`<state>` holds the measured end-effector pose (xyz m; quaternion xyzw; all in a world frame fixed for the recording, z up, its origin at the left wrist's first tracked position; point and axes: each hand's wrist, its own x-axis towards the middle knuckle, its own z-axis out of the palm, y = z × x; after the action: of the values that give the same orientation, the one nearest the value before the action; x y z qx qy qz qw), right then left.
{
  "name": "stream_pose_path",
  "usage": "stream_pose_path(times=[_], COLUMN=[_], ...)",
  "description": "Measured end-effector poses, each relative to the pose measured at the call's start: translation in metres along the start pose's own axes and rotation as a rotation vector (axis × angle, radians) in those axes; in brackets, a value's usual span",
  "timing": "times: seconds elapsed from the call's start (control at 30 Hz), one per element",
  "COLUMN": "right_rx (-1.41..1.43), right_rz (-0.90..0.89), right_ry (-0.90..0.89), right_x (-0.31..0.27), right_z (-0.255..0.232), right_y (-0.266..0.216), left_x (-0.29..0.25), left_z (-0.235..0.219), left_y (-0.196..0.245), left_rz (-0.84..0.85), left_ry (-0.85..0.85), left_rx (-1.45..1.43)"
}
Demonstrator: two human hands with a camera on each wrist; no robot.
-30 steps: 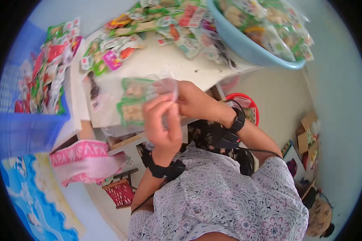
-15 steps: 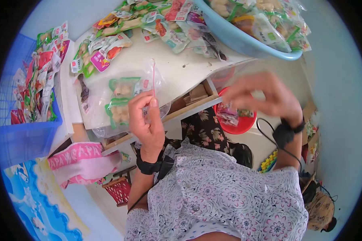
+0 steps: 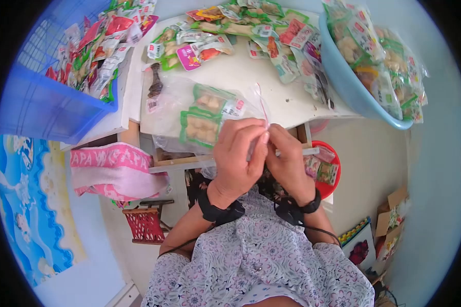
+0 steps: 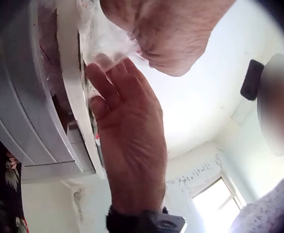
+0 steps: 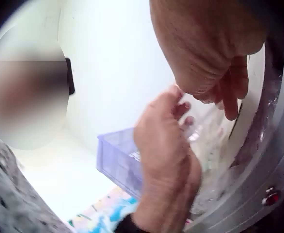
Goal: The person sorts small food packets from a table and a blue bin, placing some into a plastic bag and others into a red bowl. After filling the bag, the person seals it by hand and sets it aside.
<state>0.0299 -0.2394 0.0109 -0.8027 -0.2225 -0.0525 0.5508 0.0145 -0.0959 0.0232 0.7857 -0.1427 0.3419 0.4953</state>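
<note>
In the head view, a clear zip bag (image 3: 166,105) with a pink-red seal line lies on the white table, stretching toward its front edge. Two green-edged packets (image 3: 202,128) of pale round pieces show through it. My left hand (image 3: 238,156) pinches the bag's mouth near the seal. Right beside it, my right hand (image 3: 290,165) pinches the same edge, fingertips meeting the left ones. From the left wrist, the right hand (image 4: 134,128) appears beyond the nearer left hand. Seen from the right wrist, clear plastic hangs at the fingers of the left hand (image 5: 166,138).
A blue basket (image 3: 61,102) of packets stands at left, and a light blue basin (image 3: 361,97) of larger packets at right. Loose packets (image 3: 210,48) line the table's back. A drawer (image 3: 184,163) juts out below, with a pink towel (image 3: 118,171) and a red basin (image 3: 333,190) nearby.
My right hand swung away to the right, off the bag, then came back to its mouth beside the left hand. The left hand kept its pinch on the bag.
</note>
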Motion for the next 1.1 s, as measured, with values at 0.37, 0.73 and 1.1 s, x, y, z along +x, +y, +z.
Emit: stream_pose_path(times=[0.37,0.73,1.1], right_rx=[0.074,-0.129,-0.061], right_rz=[-0.003,0.003,-0.033], right_ry=[0.032,0.263,0.216], right_x=[0.037,0.053,0.051], right_z=[0.023,0.005,-0.001], right_y=[0.0,0.036,0.043], left_x=[0.015,0.098,0.157], left_z=[0.001,-0.056,-0.099], left_y=[-0.021,-0.07,-0.154], left_rz=[-0.025,-0.057,-0.153], left_ry=[-0.008,-0.136,-0.254], left_rx=[-0.127,0.456,0.788])
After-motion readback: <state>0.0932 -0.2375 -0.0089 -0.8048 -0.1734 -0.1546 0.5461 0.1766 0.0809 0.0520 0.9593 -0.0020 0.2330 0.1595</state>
